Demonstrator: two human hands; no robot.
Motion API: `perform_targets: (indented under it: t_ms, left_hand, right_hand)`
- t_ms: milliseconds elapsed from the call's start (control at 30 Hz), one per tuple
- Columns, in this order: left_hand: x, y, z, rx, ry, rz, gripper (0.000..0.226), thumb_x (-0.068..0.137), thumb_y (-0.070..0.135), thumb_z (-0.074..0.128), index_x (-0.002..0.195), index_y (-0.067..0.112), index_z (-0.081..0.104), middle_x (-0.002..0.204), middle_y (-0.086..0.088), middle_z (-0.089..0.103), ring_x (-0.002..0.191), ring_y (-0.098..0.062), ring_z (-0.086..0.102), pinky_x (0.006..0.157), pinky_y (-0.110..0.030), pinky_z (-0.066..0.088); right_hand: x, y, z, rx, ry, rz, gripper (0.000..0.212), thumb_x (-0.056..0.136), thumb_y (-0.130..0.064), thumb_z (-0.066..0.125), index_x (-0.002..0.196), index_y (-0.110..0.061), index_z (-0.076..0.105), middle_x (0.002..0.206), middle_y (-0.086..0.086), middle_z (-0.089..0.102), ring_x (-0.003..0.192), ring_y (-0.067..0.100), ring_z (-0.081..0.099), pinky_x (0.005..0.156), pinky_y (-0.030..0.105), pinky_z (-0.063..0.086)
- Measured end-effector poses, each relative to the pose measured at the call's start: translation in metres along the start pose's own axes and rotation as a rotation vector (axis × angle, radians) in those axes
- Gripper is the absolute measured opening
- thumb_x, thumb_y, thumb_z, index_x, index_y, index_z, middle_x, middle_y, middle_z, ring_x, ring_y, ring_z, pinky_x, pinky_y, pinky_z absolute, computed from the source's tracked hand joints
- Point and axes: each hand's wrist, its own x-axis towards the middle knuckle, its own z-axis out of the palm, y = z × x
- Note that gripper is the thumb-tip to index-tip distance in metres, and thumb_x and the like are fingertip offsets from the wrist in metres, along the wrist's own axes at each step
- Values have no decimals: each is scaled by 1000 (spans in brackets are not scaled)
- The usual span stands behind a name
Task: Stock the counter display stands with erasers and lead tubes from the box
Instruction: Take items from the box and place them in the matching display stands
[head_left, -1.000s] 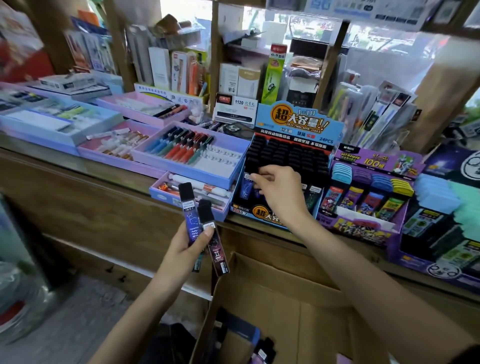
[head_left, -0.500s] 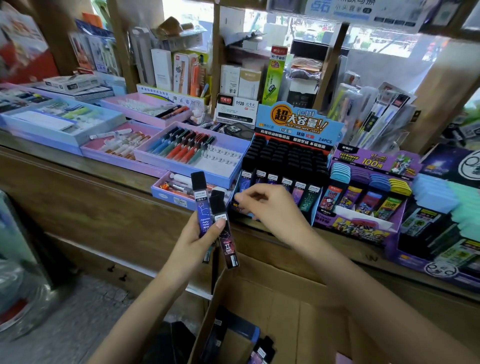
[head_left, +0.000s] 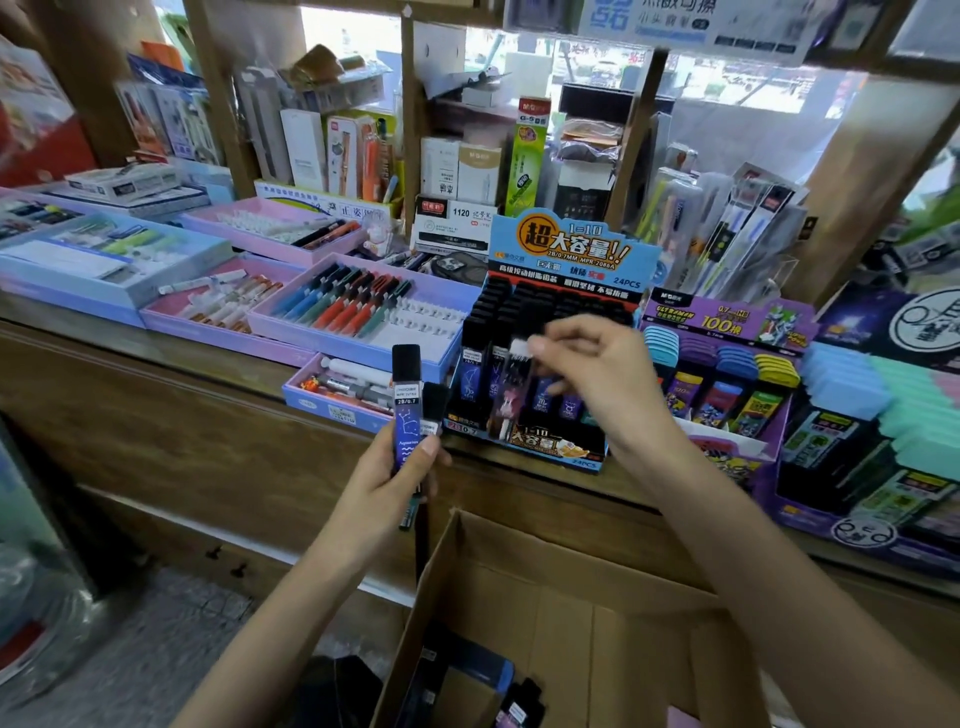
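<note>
Two tubes (head_left: 408, 410) sit in the left hand (head_left: 395, 483), fingers curled round them, just short of the counter edge. Judging by its packed rows, the stand (head_left: 566, 249) is nearly full; more stock lies in the box (head_left: 519, 597) below (count unclear), so work remains. The right hand (head_left: 597, 384) pinches a blurred third tube (head_left: 511, 400) over the stand's front row.
</note>
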Motion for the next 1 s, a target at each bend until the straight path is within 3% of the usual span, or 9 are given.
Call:
perform_targets:
  t_ms: [100, 267, 533, 667, 800, 900, 1000]
  left_hand:
    - [-1, -1, -4, -2, 5, -17, 15, 96, 13, 44, 95, 1, 54, 64, 10, 62, 57, -4, 53, 58, -13, 45]
    - [-4, -5, -10, 8, 5, -41, 11, 95, 13, 46, 95, 9, 56, 75, 4, 67, 62, -7, 58, 61, -18, 49]
    - [-6, -7, -12, -21, -24, -97, 13, 95, 10, 47, 102, 9, 58, 86, 0, 72, 70, -12, 66, 67, -20, 53]
    - [-5, -6, -12, -21, -27, -89, 14, 95, 9, 46, 105, 8, 56, 92, -5, 73, 72, -14, 67, 70, -20, 53]
    - [-4, -6, -11, -41, -31, -93, 18, 94, 12, 45, 110, 6, 51, 96, -5, 73, 72, -16, 67, 74, -20, 53]
    - [-5, -6, -9, -36, -40, -93, 18, 94, 11, 46, 111, 6, 50, 95, -4, 73, 73, -16, 67, 74, -19, 53]
    - [-5, -3, -4, -29, -54, -84, 17, 94, 10, 46, 110, 6, 51, 95, -5, 73, 73, -16, 68, 72, -19, 53]
  right_hand:
    - [12, 1, -6, -53, 131, -58, 12, 83, -17, 70, 82, -27, 63, 80, -2, 70, 79, 13, 68, 66, 25, 56]
    - [18, 15, 7, -186, 90, -73, 8, 85, -16, 68, 86, -22, 64, 82, -6, 69, 81, 7, 66, 81, 36, 56]
    - [19, 23, 20, -251, 68, -72, 9, 85, -15, 67, 83, -22, 62, 79, -2, 68, 82, 13, 68, 79, 37, 57]
    - [22, 29, 22, -266, 70, -13, 5, 85, -14, 67, 90, -14, 65, 77, 1, 68, 80, 17, 68, 79, 40, 57]
    - [23, 36, 28, -309, 84, 14, 16, 86, -15, 67, 98, -5, 68, 82, 7, 69, 80, 18, 68, 80, 39, 57]
    - [23, 35, 29, -470, 90, -52, 17, 87, -19, 66, 93, -4, 70, 83, 10, 71, 78, 20, 68, 79, 38, 56]
    - [20, 30, 27, -635, 53, -80, 22, 90, -25, 62, 84, -5, 69, 72, 11, 69, 66, 23, 67, 72, 38, 56]
